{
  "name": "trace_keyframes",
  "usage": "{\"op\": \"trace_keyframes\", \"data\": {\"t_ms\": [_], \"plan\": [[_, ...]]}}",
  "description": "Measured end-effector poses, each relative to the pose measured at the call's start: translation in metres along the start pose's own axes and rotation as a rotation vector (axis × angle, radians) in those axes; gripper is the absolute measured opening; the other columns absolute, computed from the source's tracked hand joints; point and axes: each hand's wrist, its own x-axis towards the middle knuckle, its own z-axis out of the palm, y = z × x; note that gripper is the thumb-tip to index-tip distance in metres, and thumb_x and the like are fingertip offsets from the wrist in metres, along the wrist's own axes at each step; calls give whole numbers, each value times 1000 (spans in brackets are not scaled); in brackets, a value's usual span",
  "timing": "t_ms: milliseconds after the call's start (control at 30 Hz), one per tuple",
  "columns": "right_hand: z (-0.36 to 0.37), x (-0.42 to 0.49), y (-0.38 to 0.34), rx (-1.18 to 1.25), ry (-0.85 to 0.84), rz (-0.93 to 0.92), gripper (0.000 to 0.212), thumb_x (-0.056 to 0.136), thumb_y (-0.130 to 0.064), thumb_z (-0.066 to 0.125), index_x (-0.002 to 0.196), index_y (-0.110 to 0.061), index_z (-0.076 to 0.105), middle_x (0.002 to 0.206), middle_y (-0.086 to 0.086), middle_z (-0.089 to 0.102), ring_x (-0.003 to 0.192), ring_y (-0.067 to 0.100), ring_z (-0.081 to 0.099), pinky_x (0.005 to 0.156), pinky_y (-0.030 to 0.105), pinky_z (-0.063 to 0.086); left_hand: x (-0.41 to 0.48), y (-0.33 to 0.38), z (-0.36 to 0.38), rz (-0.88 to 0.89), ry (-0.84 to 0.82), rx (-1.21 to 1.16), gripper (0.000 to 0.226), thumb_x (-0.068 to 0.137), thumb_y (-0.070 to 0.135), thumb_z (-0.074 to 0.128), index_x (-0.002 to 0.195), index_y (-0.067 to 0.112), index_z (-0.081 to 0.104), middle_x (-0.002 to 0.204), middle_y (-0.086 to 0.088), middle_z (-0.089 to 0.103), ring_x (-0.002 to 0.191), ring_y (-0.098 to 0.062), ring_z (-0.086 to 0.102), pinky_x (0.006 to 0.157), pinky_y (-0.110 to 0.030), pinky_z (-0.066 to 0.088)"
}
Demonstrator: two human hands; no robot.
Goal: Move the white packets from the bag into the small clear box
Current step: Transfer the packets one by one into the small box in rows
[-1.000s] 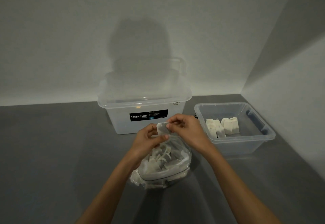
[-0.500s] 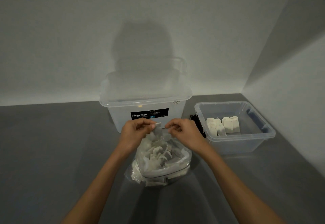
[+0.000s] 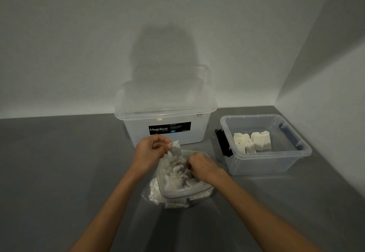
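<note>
White packets (image 3: pixel 177 174) lie mostly heaped inside the crumpled clear plastic bag (image 3: pixel 156 194), which sits on the grey desk (image 3: pixel 59 172) in front of the person. The left hand (image 3: pixel 151 151) pinches one raised packet (image 3: pixel 175 149) by its top edge between thumb and fingertips, just above the bag's mouth. The right hand (image 3: pixel 200 166) reaches into the bag with fingers curled; whether they grip a packet or the plastic I cannot tell. Several stowed packets (image 3: pixel 251 143) stand in rows in the small clear plastic box (image 3: pixel 266 162) to the right, far from filling it. Behind the bag stands a large lidded translucent storage box (image 3: pixel 166 113). The task looks early: most packets appear still to be moved.
</note>
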Motion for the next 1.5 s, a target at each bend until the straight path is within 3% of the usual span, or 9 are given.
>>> {"op": "trace_keyframes", "data": {"t_ms": [233,433,533,667,767,833,1067,1333,1500], "plan": [[-8,-2,8,210,-53,16,10,81,1,61,80,-4,69,92,11,70,84,24,66,77,31,55,3,-1,-3,76,-3,82,8,75,8,76,81,13,75,79,-1,74,77,-12,69,76,-20,55],[-45,-11,4,368,-36,-13,10,81,0,61,83,-4,70,77,4,72,54,-2,58,62,15,51,6,3,-6,72,3,84,14,75,7,76,82,18,73,74,0,72,67,-4,64,63,-10,49],[-55,-11,4,417,-21,14,14,81,4,59,83,-2,70,66,0,65,44,-4,55,51,7,45,9,6,-7,61,18,77,15,76,6,75,89,13,72,80,-7,71,71,-8,64,65,-10,50],[-41,-7,2,344,-47,20,17,85,2,55,88,1,72,77,5,68,60,6,59,55,9,47,9,7,-6,60,30,86,15,79,7,73,89,18,72,82,-7,71,73,-9,63,68,-13,50],[-17,-1,2,275,-107,62,16,83,-6,60,90,2,72,94,15,71,84,25,67,80,37,57,7,7,-4,69,26,117,14,81,8,71,90,20,72,86,-3,71,77,-10,63,71,-18,50],[-9,-2,1,226,-96,69,16,82,-9,60,90,0,71,95,16,70,89,28,66,83,41,55,6,6,-3,71,18,137,13,82,11,71,91,20,73,88,0,71,81,-12,64,74,-22,51],[-25,-7,4,316,-77,48,13,84,-2,59,87,3,70,91,15,70,85,24,66,79,33,56,1,9,-4,60,5,133,12,83,9,70,90,18,73,87,-1,71,76,-9,62,63,-12,49],[-103,-24,11,421,68,-8,6,88,-8,59,86,-11,63,72,-4,64,52,2,62,52,12,47,4,17,-4,20,36,87,15,84,3,66,89,17,70,81,-9,68,76,-19,64,78,-36,56],[-149,-41,30,438,165,-37,7,87,-7,66,91,-10,71,69,2,69,55,6,63,51,9,47,11,34,14,42,10,82,17,84,2,66,93,16,69,79,-3,70,74,-6,66,73,-23,54]]}}
